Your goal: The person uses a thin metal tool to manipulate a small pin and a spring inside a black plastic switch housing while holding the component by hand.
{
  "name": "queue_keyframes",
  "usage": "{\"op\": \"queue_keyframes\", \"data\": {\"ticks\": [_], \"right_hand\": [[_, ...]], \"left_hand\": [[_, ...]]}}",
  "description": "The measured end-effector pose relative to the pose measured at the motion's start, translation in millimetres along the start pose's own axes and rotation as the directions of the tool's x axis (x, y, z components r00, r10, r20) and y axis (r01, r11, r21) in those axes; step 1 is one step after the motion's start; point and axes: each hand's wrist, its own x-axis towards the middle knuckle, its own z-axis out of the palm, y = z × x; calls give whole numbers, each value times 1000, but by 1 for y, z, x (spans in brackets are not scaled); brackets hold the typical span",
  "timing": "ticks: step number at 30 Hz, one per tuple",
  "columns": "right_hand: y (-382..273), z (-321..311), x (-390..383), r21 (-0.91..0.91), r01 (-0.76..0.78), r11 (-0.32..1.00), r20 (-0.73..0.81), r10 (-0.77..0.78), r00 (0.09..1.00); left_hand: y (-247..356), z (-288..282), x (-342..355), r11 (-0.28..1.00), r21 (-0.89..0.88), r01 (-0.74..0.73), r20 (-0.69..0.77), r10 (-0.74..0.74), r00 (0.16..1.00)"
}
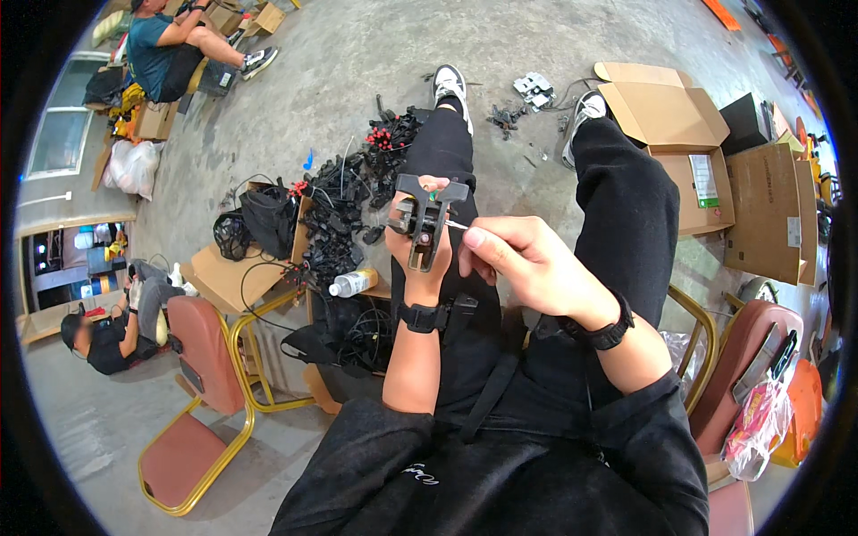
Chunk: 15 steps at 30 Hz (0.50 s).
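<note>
Above my thigh, my left hand is closed around a black plastic part with a T-shaped top and a narrow slotted frame. Dark metal-looking pieces sit inside that frame. My right hand pinches a thin, pale metal rod between thumb and fingertips. The rod's far end meets the right side of the black part; how deep it goes in cannot be seen. The part hides most of my left fingers.
A heap of black plastic parts lies left of my leg. Near it are a clear bottle and a black bag. Cardboard boxes stand at the right, chairs on both sides. Two people sit at the left.
</note>
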Motion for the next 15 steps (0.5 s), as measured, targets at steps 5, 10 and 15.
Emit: {"op": "queue_keyframes", "data": {"ticks": [5, 10, 15], "right_hand": [[-4, -7, 1, 368, -286, 885, 237, 208, 949], [-2, -10, 3, 683, -502, 531, 419, 277, 864], [-17, -14, 3, 776, -615, 141, 532, 376, 758]], "left_hand": [[12, 2, 1, 998, 68, 1, -3, -1, 1000], [9, 3, 3, 998, 59, -16, 13, 15, 1000], [7, 2, 4, 997, 29, -67, 16, 66, 998]]}}
